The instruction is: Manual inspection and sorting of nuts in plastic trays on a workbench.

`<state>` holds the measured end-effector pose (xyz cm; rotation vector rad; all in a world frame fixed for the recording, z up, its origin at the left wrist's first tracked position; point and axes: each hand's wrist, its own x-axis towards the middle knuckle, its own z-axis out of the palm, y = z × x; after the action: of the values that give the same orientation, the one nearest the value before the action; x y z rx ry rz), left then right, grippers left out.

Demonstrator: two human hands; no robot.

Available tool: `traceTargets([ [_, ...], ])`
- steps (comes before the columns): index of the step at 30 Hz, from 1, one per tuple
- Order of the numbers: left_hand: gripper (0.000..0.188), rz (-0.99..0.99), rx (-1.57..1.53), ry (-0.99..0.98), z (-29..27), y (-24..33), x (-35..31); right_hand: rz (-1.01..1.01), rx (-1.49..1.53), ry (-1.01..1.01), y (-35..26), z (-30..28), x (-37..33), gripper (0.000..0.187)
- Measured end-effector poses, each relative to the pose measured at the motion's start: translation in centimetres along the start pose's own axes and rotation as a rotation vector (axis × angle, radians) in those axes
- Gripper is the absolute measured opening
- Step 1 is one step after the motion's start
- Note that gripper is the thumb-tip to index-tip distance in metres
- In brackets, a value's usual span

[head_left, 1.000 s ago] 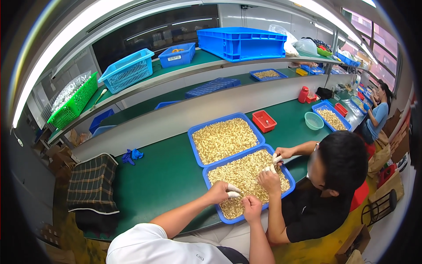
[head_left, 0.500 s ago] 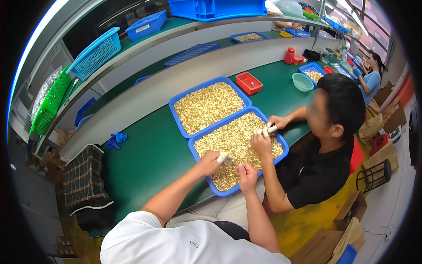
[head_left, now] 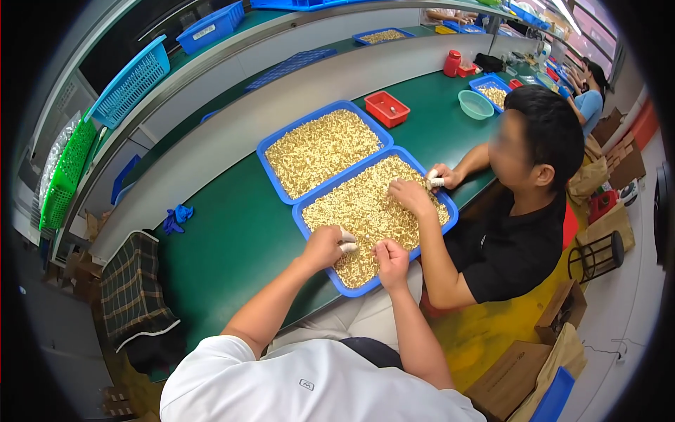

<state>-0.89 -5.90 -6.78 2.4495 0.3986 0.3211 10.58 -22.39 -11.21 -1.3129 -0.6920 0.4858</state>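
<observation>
My left hand (head_left: pixel 325 246) rests curled on the near left part of a blue tray (head_left: pixel 357 290) filled with small tan pieces (head_left: pixel 365 207). White covers sit on its fingertips. My right hand (head_left: pixel 391 259) lies just beside it on the same pile, fingers bent down into the pieces. What the fingers pinch is too small to see. A second blue tray (head_left: pixel 261 151), also full of tan pieces, touches the first on its far side. Both trays lie on a green bench (head_left: pixel 232 246).
A person in a black shirt (head_left: pixel 506 246) sits at my right with both hands on the same tray. A red box (head_left: pixel 387 109), a green bowl (head_left: pixel 476 104), blue and green baskets on shelves, a plaid cloth (head_left: pixel 133 295) and cardboard boxes (head_left: pixel 520 373) surround the bench.
The view has tipped down and drawn closer to the bench. Both my hands stay on the near tray; the other person's hands also stay there.
</observation>
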Motion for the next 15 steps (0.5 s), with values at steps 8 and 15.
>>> traceTargets([
  [8, 0.023, -0.133, -0.135, 0.014, -0.6, 1.4, -0.2, -0.028, -0.007, 0.027, -0.5, -0.2, 0.4, 0.021],
  [15, 0.03, 0.083, 0.191, -0.167, 0.6, 1.2, -0.4, -0.048, -0.019, 0.022, -0.8, -0.1, 0.6, 0.021],
])
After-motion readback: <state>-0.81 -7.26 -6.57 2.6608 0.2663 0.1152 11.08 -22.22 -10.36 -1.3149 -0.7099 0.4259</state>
